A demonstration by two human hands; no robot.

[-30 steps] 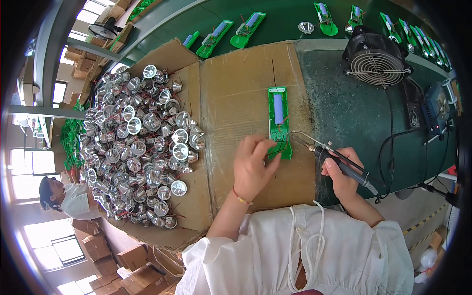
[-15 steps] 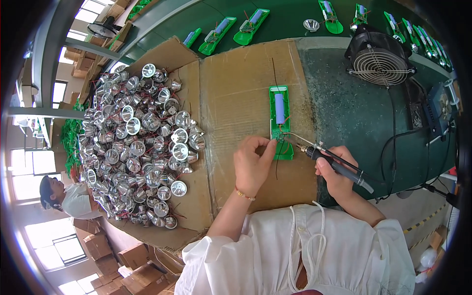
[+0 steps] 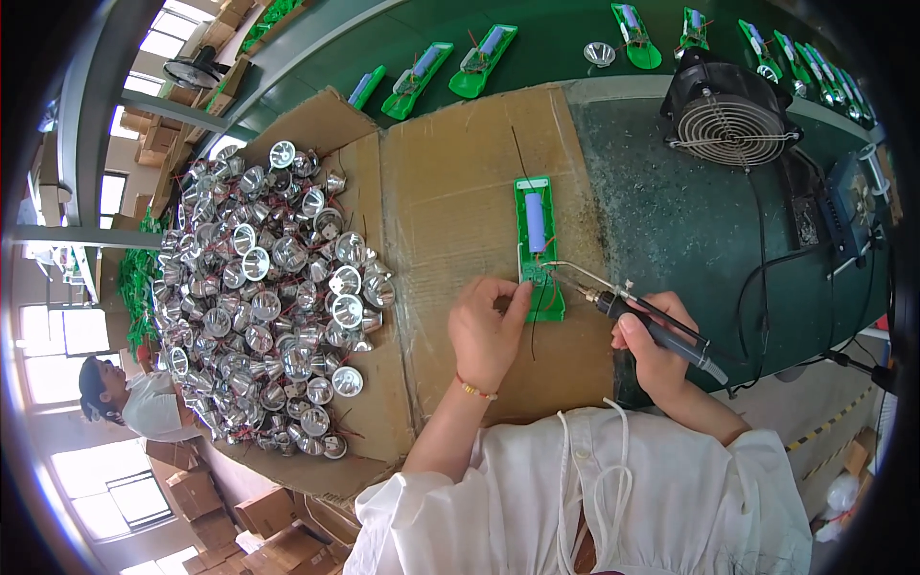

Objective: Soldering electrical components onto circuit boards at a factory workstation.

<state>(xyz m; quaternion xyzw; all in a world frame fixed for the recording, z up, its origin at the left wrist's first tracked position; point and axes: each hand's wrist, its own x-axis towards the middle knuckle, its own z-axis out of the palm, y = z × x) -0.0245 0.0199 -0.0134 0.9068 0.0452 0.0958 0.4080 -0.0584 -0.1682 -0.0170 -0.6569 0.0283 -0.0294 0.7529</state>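
A green plastic housing [image 3: 548,309] lies on the cardboard in front of me, with a purple cylindrical battery cell [image 3: 535,223] and a small green circuit board [image 3: 534,272] in it. Thin dark wires run from its upper and lower ends. My left hand [image 3: 487,321] is closed, thumb and forefinger pinched at the board's left edge; what lies between them is too small to make out. In my right hand [image 3: 661,343] is a soldering iron [image 3: 640,324] with a thin curved metal tube [image 3: 582,269] fixed along it. Its tip points at the board, where I cannot tell contact.
Left of my hands, a heap of silver reflector cups [image 3: 278,287] with red wires covers the cardboard [image 3: 450,192]. Similar green housings [image 3: 484,62] stand along the far side. A black fan [image 3: 730,120] and a soldering station [image 3: 853,206] with cables are at right. A person [image 3: 144,398] is at far left.
The whole view has shifted slightly, with the housing appearing a little lower and further left. Both hands keep nearly the same places beside the board, and the iron stays in my right hand.
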